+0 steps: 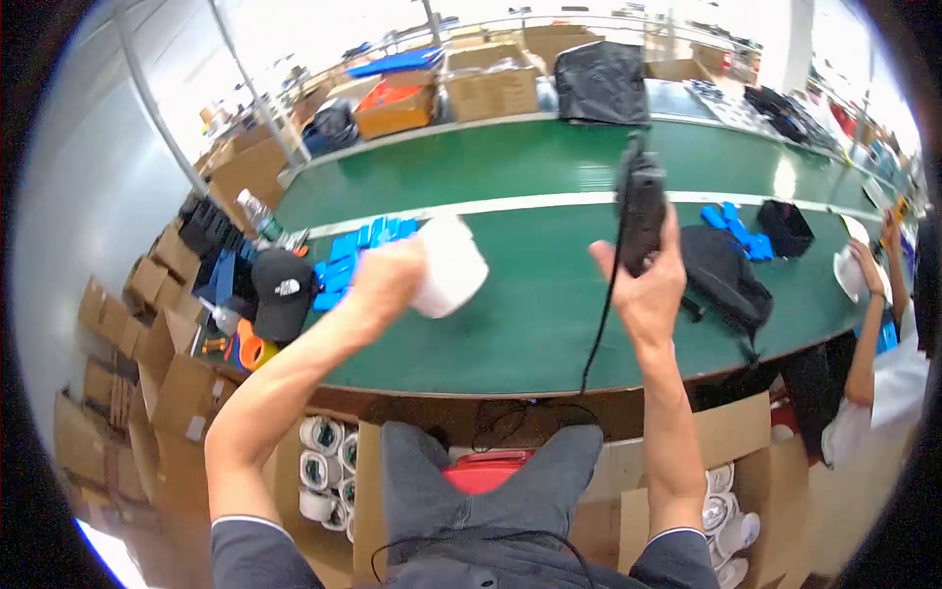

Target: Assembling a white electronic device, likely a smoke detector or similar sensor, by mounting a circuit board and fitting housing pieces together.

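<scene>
In the head view, the left hand grasps a white cylindrical piece, holding it above the worktop left of the middle; motion blurs the hand, so the exact placing of its fingers is hard to tell. The right hand grips a black handheld device, which stands nearly upright with its lower end against the palm and its narrow end pointing away from the person; the thumb sticks out to the left. A thin black cable runs from the device down to the near edge of the green surface. The two held things are well apart.

Just beyond the left hand lies a cluster of blue blocks, with a black cap beside it and a clear bottle behind. An orange tape roll sits near the left corner. To the right of the right hand lie a black bag, more blue blocks and a small black box. At the far right, a co-worker's hand touches a white object. Below, a left carton and a right carton contain white round pieces.
</scene>
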{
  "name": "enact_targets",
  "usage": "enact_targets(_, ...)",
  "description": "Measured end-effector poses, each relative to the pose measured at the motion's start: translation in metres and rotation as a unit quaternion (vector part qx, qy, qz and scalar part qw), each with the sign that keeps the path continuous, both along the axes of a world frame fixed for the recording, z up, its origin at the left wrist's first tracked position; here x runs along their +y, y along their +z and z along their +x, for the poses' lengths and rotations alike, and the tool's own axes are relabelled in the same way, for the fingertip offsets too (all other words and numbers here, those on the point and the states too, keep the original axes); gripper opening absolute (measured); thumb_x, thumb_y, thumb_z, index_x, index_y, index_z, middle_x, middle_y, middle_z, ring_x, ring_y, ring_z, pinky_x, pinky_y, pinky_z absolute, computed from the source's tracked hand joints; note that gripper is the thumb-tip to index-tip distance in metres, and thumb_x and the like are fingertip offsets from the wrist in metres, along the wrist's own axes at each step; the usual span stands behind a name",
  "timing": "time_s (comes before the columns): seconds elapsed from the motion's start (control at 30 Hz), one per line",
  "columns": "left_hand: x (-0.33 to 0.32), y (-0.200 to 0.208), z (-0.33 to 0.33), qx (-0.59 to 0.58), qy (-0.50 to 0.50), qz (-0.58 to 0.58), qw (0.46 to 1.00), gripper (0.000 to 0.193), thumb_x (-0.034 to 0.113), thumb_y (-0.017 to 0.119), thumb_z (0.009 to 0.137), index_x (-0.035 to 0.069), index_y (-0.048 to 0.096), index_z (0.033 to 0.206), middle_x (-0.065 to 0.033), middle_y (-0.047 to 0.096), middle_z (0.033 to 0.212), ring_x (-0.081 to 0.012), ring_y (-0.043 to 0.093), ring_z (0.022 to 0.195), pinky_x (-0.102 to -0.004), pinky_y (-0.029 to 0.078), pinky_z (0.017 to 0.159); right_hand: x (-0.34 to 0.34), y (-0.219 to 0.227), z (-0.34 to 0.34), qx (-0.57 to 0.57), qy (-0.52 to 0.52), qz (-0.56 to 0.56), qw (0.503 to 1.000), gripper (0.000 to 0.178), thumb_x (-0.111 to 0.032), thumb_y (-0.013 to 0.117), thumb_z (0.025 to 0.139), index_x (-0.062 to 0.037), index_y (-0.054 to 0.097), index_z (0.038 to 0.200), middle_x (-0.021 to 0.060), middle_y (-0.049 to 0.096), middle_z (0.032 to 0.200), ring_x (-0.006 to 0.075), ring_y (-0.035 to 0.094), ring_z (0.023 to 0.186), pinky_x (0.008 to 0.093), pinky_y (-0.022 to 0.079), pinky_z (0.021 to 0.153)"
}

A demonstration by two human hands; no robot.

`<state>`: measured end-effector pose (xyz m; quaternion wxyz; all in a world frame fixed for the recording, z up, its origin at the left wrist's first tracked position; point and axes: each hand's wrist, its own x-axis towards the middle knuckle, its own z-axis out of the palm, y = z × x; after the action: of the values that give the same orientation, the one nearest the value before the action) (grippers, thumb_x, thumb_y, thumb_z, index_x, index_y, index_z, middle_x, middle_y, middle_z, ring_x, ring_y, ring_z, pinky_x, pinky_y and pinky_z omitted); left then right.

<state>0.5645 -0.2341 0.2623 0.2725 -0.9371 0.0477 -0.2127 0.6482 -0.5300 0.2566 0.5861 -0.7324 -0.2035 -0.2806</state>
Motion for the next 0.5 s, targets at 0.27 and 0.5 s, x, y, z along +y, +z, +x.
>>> enact_targets(0.27, -0.061, -0.049, -0.029, 0.099, -0.251, 0.022, 0.963, 0.02, 0.019, 0.054, 0.075, 0.002, 0.053, 0.086, -0.0079, 0.052, 0.072, -0.0203, 0.053, 0.065, -0.0318, 0.043, 0.053, 0.045, 0.002, 0.023, -0.059, 0.092, 0.193, 0.975, 0.064, 0.006, 0.054, 0.069, 0.0008, 0.03, 0.128, 0.0089, 0.048, 0.1, 0.0136, 0.051, 0.071, 0.0271, 0.047, 0.059)
enact_targets(0.5, -0.039, -0.043, -0.033, 0.108, -0.235, -0.235, 0.937, 0.028, 0.021, 0.059, 0.075, 0.001, 0.054, 0.095, -0.0104, 0.053, 0.079, -0.0244, 0.054, 0.075, -0.0334, 0.042, 0.062, 0.061, 0.028, 0.017, 0.076, 0.165, 0.163, 0.97, 0.071, -0.002, 0.057, 0.064, 0.0029, 0.031, 0.13, 0.0086, 0.05, 0.099, 0.0141, 0.054, 0.071, 0.0271, 0.047, 0.062)
